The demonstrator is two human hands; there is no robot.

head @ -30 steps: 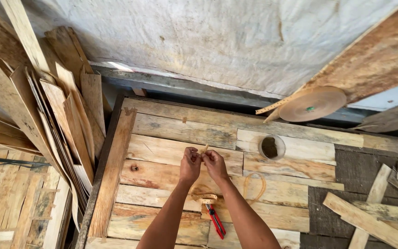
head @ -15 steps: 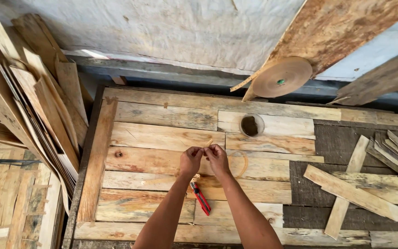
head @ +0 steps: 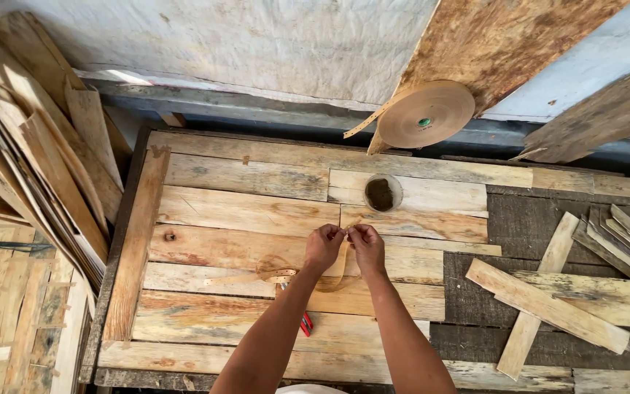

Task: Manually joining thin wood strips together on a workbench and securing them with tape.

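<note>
Left hand and right hand held close together over plank worktop, fingertips pinched on thin brown strip. Strip looped down beneath hands, trailing left across planks. Red-handled tool laid on worktop between forearms. Round hole seen beyond hands. Brown tape roll hung above. Loose slats piled at right.

The view now sits further right, so the scrap boards show in full. Both hands sit slightly lower on the table, the red tool half-hidden behind the left arm.
</note>
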